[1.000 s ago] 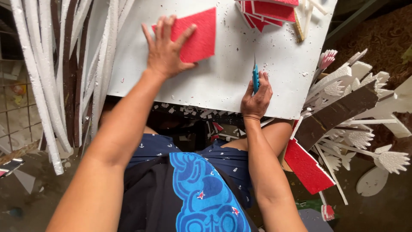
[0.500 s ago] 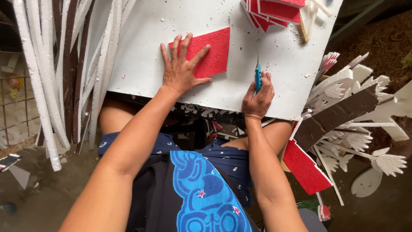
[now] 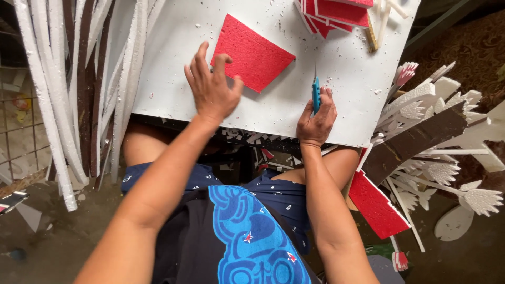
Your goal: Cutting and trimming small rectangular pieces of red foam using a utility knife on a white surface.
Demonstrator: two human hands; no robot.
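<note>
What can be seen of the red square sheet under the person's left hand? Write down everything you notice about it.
The red sheet is a flat, roughly square piece with a grainy, foam-like surface and straight cut edges. It lies flat on the white board, turned so its corners point like a diamond. The left hand rests with its fingertips on the sheet's lower left edge. White crumbs lie scattered around it. The blue knife in the right hand stands apart from it, to its right.

Stack of red foam sheets [image 3: 336, 13] at board's far edge, wooden stick [image 3: 371, 36] just beside it. Long white foam strips [image 3: 47, 100] hanging at left. White foam tree-shaped cutouts [image 3: 447, 147] piled at right, brown strip [image 3: 415, 142] across them. Loose red foam piece [image 3: 376, 205] below. Foam scraps [image 3: 263, 152] under board.
</note>
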